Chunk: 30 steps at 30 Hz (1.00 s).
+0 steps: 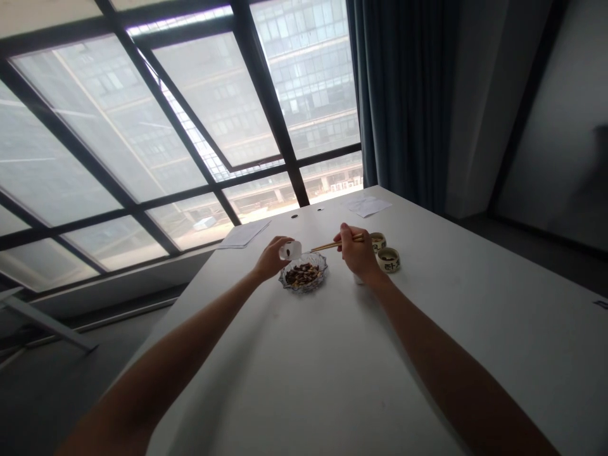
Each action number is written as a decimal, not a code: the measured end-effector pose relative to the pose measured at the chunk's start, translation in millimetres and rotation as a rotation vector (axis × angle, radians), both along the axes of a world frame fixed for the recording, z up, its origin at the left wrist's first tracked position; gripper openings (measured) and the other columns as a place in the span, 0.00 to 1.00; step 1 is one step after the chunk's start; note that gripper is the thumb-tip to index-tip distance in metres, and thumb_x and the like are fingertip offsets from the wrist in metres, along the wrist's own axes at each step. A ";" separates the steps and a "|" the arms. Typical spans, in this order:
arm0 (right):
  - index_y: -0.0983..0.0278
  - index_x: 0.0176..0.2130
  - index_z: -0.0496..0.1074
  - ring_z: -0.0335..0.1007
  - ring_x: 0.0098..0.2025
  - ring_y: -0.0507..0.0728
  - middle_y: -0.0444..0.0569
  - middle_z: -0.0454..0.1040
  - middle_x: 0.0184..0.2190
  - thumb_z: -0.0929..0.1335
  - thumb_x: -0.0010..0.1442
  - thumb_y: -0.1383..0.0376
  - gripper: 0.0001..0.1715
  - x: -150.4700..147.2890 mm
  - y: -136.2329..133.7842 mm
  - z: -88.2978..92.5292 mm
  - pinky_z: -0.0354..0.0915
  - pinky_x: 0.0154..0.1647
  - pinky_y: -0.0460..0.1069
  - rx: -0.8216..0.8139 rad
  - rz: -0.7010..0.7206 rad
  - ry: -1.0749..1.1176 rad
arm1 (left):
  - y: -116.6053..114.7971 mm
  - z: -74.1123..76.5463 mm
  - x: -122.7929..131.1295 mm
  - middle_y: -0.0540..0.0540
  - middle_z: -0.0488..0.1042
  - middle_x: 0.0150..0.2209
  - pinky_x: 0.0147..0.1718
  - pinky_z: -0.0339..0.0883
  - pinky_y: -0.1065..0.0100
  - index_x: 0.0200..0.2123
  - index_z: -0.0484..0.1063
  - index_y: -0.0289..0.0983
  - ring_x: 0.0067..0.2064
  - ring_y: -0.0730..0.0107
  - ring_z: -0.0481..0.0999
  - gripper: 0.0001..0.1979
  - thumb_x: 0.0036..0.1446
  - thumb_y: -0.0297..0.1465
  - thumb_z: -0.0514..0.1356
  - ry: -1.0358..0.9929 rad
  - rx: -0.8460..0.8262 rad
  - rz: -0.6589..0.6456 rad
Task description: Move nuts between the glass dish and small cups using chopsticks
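Dish: a clear scalloped glass dish [304, 273] is set on the white table [332, 380]; mixed dark and pale pieces are held in it.
Left hand: the left hand [272, 258] is closed around a small white translucent cup [291, 251], tilted just above the dish's far-left rim; its contents cannot be told.
Right hand: the right hand [358, 254] is clamped on a pair of light wooden chopsticks [327, 245], tips pointed over the dish's far rim.
Other cups: two small round pale ceramic cups [388, 259] are stood right of the dish.

Near table [332, 380] lies bare — glass dish [304, 277] and cups [388, 259] (right side) crowd the middle.
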State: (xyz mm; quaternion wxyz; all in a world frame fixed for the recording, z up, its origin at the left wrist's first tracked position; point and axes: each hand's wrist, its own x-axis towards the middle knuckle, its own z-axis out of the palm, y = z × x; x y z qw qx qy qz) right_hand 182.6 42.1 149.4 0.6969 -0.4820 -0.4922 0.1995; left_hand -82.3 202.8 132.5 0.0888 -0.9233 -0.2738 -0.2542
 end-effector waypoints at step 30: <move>0.61 0.24 0.64 0.61 0.28 0.53 0.44 0.70 0.24 0.61 0.69 0.54 0.24 -23.4 -0.1 -16.1 0.57 0.32 0.48 0.082 0.197 -0.379 | -24.7 7.5 21.0 0.43 0.71 0.58 0.59 0.65 0.49 0.60 0.70 0.48 0.61 0.47 0.66 0.30 0.55 0.22 0.64 0.216 0.053 -0.052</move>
